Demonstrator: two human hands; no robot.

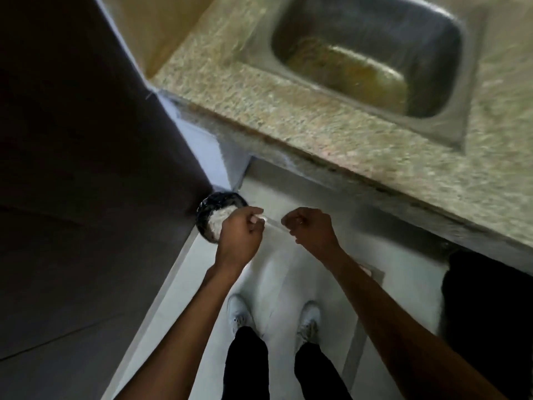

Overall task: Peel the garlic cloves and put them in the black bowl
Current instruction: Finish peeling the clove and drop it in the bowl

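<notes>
Mid-frame, my left hand (240,230) pinches something pale and blurred beside the black bowl (212,204), already holding a whitish heap; my right hand (313,228) is curled, contents unclear. Peeling seems well along.

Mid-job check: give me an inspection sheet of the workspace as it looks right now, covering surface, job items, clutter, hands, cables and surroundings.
Surface: speckled stone counter, blurred; nothing seen lying on it.
Job's things: black bowl appears to sit low by the pale floor, at the corner of a dark panel, holding a pale heap, likely garlic; partly covered by the left hand.
Clutter: nothing seen.
Hands: left hand pinches something small and pale, too blurred to name; right hand curled, contents unclear.
Cables: nothing seen.
Surroundings: steel sink set in the counter; white shoes and dark trousers below.
</notes>
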